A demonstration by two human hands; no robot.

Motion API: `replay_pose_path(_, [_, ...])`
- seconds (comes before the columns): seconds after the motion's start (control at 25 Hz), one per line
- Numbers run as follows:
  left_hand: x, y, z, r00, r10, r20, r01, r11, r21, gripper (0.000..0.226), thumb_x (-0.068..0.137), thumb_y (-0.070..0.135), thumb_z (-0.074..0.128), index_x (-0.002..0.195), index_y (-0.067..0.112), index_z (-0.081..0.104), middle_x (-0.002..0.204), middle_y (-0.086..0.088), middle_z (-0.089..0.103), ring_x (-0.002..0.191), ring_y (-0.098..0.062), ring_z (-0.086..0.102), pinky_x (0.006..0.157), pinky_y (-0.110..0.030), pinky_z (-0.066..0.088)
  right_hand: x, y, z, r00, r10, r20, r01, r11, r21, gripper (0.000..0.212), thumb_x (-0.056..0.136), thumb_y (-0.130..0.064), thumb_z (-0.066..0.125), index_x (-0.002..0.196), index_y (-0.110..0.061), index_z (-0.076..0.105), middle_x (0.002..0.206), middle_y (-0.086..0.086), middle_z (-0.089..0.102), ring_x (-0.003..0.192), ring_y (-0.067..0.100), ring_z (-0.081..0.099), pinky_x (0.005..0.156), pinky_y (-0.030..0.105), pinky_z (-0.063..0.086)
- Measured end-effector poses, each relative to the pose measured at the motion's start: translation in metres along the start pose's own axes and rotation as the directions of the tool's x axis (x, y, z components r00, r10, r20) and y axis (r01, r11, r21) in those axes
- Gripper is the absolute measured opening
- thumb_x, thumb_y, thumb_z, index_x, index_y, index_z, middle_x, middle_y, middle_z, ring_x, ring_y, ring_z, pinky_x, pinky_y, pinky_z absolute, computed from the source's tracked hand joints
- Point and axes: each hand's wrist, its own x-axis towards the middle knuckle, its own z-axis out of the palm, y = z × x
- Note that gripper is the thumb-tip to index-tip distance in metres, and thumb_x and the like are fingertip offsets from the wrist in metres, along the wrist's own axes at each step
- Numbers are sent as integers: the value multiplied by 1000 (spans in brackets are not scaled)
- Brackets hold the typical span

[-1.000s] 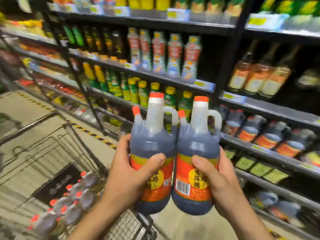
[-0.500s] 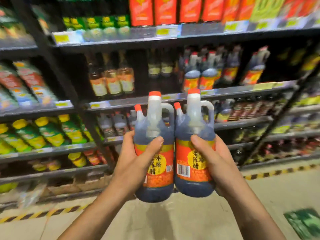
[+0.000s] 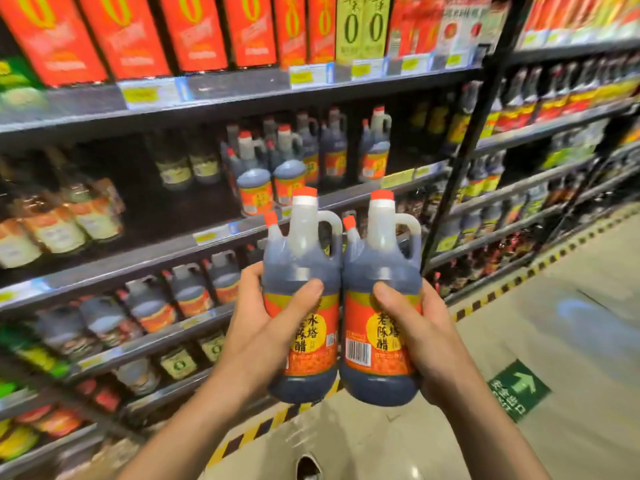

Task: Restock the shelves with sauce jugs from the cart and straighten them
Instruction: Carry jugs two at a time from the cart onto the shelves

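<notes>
Two sauce jugs are gripped, one (image 3: 301,296) by the left hand (image 3: 263,327), one (image 3: 381,299) by the right hand (image 3: 426,334); the shelf (image 3: 346,195) is partly stocked, placing not yet done.

Two jugs (image 3: 304,299): dark sauce, orange-red caps, red-yellow labels. Floor stripe (image 3: 512,282) below shelves (image 3: 242,98): yellow-black. Floor sign (image 3: 517,388): green.

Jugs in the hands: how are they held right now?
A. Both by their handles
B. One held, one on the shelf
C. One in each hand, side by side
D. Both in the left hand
C: the left hand grips the left jug and the right hand grips the right jug, both around the bodies, upright and side by side.
</notes>
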Motion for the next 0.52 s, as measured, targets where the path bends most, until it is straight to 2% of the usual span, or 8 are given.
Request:
replay_pose_path(0.08, [29, -5, 12, 1000, 8, 0, -8, 1000, -10, 72, 62, 54, 81, 123, 30, 51, 101, 15, 75, 92, -9, 75, 70, -27, 59, 28, 0, -8, 1000, 2, -20, -2, 1000, -28, 66, 61, -42, 84, 118, -18, 63, 102, 11, 78, 91, 32, 77, 70, 39, 62])
replay_pose_path(0.2, [81, -13, 24, 1000, -9, -11, 8, 997, -72, 75, 58, 57, 82, 122, 32, 54, 108, 9, 76, 98, -13, 75, 77, -36, 60, 83, -1, -15, 1000, 1, 12, 0, 998, -58, 69, 59, -47, 83, 120, -20, 63, 105, 10, 78, 93, 30, 77, 73, 42, 62])
replay_pose_path(0.36, [165, -18, 41, 1000, 10, -19, -12, 997, -73, 73, 57, 54, 85, 120, 34, 53, 107, 12, 76, 99, -13, 74, 78, -35, 59, 172, -8, -21, 998, -9, 69, 16, 995, -97, 53, 65, -30, 85, 112, -24, 63, 99, 4, 79, 87, 23, 78, 66, 30, 61])
replay_pose_path(0.44, [199, -19, 46, 999, 33, -24, -34, 999, -38, 76, 52, 56, 84, 118, 37, 52, 107, 14, 75, 98, -10, 74, 81, -37, 57, 209, -11, -22, 993, -23, 112, 37, 991, -125, 62, 58, -29, 90, 114, -23, 63, 102, 5, 79, 89, 24, 77, 68, 30, 61])
replay_pose_path(0.52, [231, -21, 53, 998, 61, -33, -61, 998, 9, 82, 48, 53, 87, 119, 37, 49, 110, 11, 73, 100, -7, 72, 82, -35, 57, 246, -9, -26, 988, -37, 151, 61, 986, -157, 73, 58, -27, 91, 124, -17, 59, 110, 9, 77, 96, 27, 76, 75, 38, 63])
